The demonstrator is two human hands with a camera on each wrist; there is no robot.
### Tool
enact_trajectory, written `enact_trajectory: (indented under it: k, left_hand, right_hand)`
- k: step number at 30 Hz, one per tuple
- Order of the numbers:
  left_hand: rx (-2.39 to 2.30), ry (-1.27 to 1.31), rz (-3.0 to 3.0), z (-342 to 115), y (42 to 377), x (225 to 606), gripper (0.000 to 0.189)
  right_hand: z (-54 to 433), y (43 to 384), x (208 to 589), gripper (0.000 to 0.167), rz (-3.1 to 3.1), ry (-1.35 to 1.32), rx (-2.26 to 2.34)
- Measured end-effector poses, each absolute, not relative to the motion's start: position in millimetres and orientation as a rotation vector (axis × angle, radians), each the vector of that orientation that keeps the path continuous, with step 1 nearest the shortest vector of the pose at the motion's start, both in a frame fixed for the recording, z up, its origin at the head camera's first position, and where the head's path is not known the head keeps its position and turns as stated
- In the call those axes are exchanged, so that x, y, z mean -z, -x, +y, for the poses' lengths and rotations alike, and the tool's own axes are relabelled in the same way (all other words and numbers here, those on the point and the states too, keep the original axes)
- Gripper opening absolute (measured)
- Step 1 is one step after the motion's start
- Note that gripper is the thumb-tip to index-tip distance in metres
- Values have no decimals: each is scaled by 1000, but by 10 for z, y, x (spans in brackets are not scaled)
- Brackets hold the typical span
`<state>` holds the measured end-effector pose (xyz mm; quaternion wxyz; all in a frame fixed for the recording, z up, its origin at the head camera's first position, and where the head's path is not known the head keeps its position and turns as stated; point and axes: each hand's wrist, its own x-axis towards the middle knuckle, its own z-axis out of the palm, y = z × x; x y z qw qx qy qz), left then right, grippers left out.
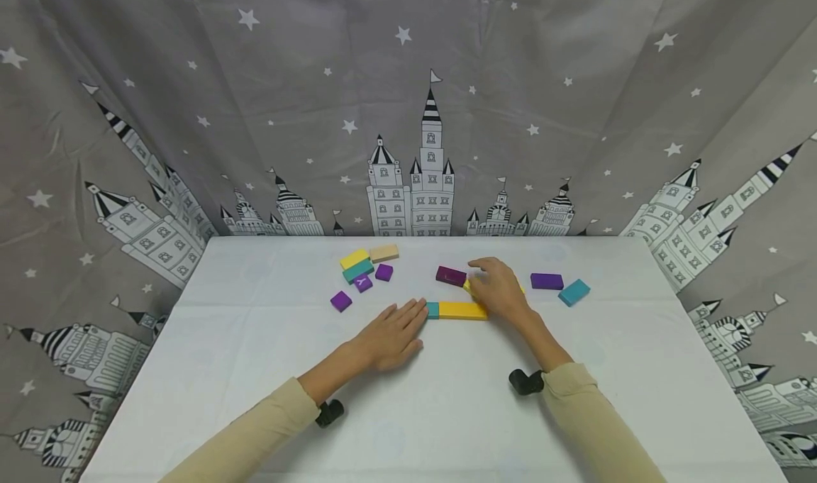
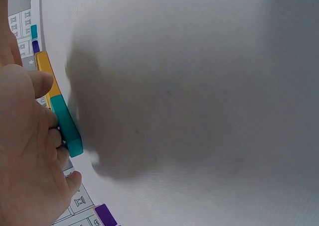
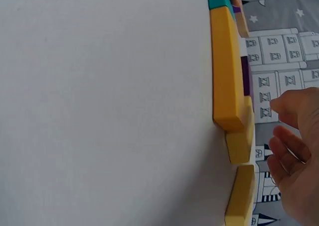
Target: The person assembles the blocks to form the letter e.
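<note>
My left hand (image 1: 391,335) lies flat with extended fingers over the left part of a teal block (image 1: 433,311), whose right end shows past the fingertips. That block meets an orange-yellow block (image 1: 462,311) end to end, forming a row. Just above the row's right end hovers my right hand (image 1: 501,289), fingers loosely bent; the right wrist view shows nothing between thumb and fingers. Beneath and beside it are two yellow blocks, one nearer (image 3: 240,141) the row and another (image 3: 240,196) farther right, partly hidden in the head view. A maroon block (image 1: 451,276) sits left of the right hand.
At the back left are a yellow block (image 1: 354,259), a teal block (image 1: 358,271), a beige block (image 1: 384,253) and several small purple blocks (image 1: 341,301). To the right lie a purple block (image 1: 547,281) and a blue block (image 1: 574,293). A grey castle-print curtain (image 1: 408,100) hangs behind the white table.
</note>
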<state>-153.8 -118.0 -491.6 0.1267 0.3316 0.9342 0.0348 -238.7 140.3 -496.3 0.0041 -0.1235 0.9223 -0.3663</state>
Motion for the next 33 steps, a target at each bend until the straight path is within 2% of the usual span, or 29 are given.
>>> enact_trajectory:
  k: [16, 25, 33]
  left_hand:
    - [-97, -966, 2724, -1172, 1556, 4948, 63]
    - [-115, -953, 2729, -1178, 1540, 4952, 63]
    - [-110, -953, 2726, -1180, 1547, 4955, 63]
  right_hand:
    - [1993, 2175, 4994, 43, 2969, 337, 1087]
    - [2099, 2125, 5114, 50, 2899, 272, 1063]
    - [2118, 2118, 5128, 50, 2953, 289, 1055]
